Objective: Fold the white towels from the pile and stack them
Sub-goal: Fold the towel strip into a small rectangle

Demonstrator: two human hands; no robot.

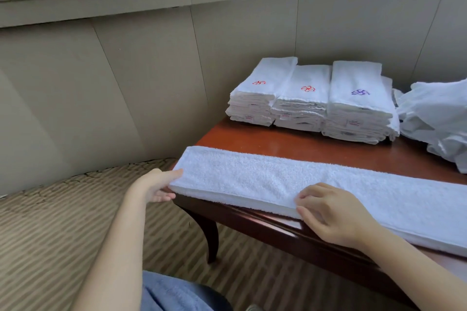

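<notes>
Item 1 — towel (252, 179), white terry, folded into a long narrow strip and laid along the near edge of the table (303, 146). Its left end is pinched by the left hand (154, 185), thumb above, fingers beneath. Its near edge, about midway, is gripped by the right hand (331, 212), with fingers bent on top and the thumb at the edge.

Item 2 — three stacks of folded towels (310, 101), set side by side at the far corner; red emblems are seen on two, purple on one.

Item 3 — unfolded pile (437, 118), heaped at the right, just beside the stacks.
</notes>
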